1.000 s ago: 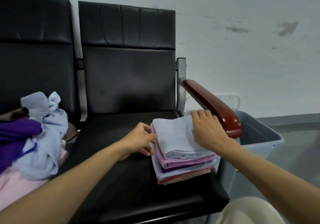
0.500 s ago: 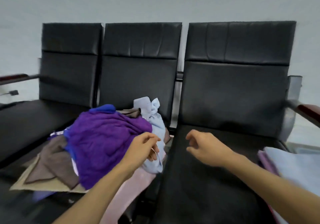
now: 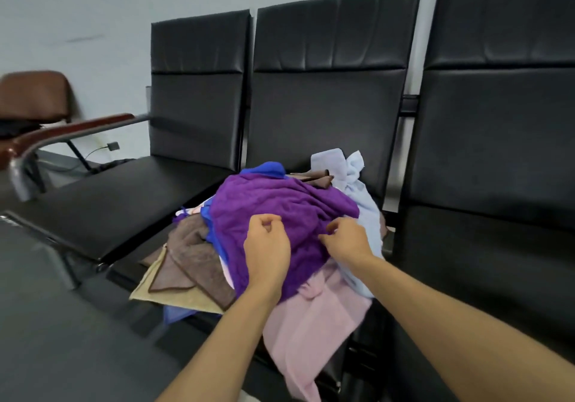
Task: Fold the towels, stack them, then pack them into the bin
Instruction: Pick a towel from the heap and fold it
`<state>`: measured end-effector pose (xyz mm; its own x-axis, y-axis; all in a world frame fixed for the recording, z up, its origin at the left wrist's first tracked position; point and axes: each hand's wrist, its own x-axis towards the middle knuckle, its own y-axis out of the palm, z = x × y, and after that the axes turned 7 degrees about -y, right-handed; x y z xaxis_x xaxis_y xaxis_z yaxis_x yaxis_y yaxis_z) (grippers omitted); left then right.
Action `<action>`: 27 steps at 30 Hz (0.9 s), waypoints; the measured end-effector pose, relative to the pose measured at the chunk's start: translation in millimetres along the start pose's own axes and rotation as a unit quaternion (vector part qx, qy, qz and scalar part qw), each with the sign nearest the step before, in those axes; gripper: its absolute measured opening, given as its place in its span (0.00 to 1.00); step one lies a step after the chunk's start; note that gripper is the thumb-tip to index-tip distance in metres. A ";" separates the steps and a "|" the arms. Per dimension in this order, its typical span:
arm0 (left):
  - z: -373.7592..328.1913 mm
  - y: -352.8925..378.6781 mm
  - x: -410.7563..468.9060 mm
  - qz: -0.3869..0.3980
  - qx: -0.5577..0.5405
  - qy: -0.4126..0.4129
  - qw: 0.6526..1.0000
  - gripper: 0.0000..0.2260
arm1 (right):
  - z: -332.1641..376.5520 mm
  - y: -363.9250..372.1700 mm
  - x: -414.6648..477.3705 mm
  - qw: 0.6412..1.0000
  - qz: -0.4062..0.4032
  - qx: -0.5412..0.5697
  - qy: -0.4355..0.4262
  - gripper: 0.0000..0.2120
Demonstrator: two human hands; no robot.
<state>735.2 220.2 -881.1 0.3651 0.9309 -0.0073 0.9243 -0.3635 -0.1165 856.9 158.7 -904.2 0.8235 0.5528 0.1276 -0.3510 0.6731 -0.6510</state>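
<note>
A heap of unfolded towels lies on the middle black seat (image 3: 137, 243). On top is a purple towel (image 3: 280, 202). Around it are a light blue towel (image 3: 357, 190), a pink towel (image 3: 314, 317) hanging over the seat's front edge, a brown towel (image 3: 193, 258), a tan one (image 3: 174, 299) and a bright blue one (image 3: 267, 168). My left hand (image 3: 267, 246) hovers on the purple towel with curled fingers; a grip is not plain. My right hand (image 3: 345, 239) pinches a fold of the purple towel. The folded stack and the bin are out of view.
Three joined black seats stand against a pale wall: the left seat (image 3: 102, 202), the middle one under the heap, the right seat (image 3: 485, 261). A wooden armrest (image 3: 62, 131) ends the row at left, with a brown chair (image 3: 34, 93) and a floor cable behind it.
My view swung left from the folded stack and bin to the loose heap. Both hands left the stack and came down onto the purple towel.
</note>
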 end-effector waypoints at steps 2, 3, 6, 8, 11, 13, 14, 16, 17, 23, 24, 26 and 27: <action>0.3 0.2 0.3 0.000 0.013 -0.007 1.000 0.05 | 5.0 -0.5 -1.0 1.000 -0.015 -0.009 -0.013 0.04; 1.4 0.2 1.2 -0.001 0.020 -0.011 1.000 0.05 | 7.2 -1.9 -1.2 0.999 -0.027 -0.001 -0.019 0.05; 5.1 -0.7 6.2 -0.014 0.046 -0.004 0.999 0.07 | 16.8 -14.4 -3.6 0.991 -0.077 0.103 -0.023 0.05; 3.6 -0.5 6.5 -0.025 0.083 0.014 0.996 0.08 | 24.4 -25.7 -5.6 0.975 -0.077 0.211 -0.001 0.07; -1.3 -2.9 3.3 -0.035 0.141 0.064 0.987 0.21 | 40.5 -46.3 -8.5 0.906 -0.003 0.423 0.007 0.09; -1.5 -4.0 2.3 -0.032 0.177 0.099 0.979 0.30 | 53.8 -63.7 -16.0 0.856 0.050 0.515 -0.008 0.09; -1.5 -3.8 1.6 -0.026 0.193 0.109 0.975 0.32 | 60.4 -72.9 -21.4 0.837 0.073 0.542 -0.020 0.09; -2.5 -2.7 -0.4 -0.025 0.209 0.127 0.969 0.32 | 67.2 -87.7 -30.1 0.812 0.106 0.572 -0.041 0.11; -4.0 -1.1 -1.5 -0.033 0.201 0.143 0.968 0.27 | 68.8 -94.7 -34.0 0.809 0.112 0.576 -0.049 0.12; -11.8 17.9 -16.9 0.011 0.111 0.251 0.962 0.07 | 53.8 -127.0 -40.9 0.858 0.000 0.514 0.008 0.09; -15.6 22.9 -23.4 0.042 0.073 0.249 0.965 0.06 | 49.8 -132.3 -41.0 0.859 -0.010 0.511 0.029 0.10; -23.0 31.3 -36.6 0.093 0.030 0.239 0.966 0.05 | 39.8 -143.7 -43.0 0.856 -0.008 0.512 0.064 0.14; -25.7 35.3 -41.4 0.124 0.018 0.241 0.962 0.04 | 34.4 -149.9 -44.5 0.857 -0.002 0.510 0.073 0.15</action>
<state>755.6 168.0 -859.4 0.5912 0.6875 0.4218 0.8009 -0.5623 -0.2059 857.4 50.1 -786.5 0.8468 0.5317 -0.0154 -0.4935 0.7960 0.3506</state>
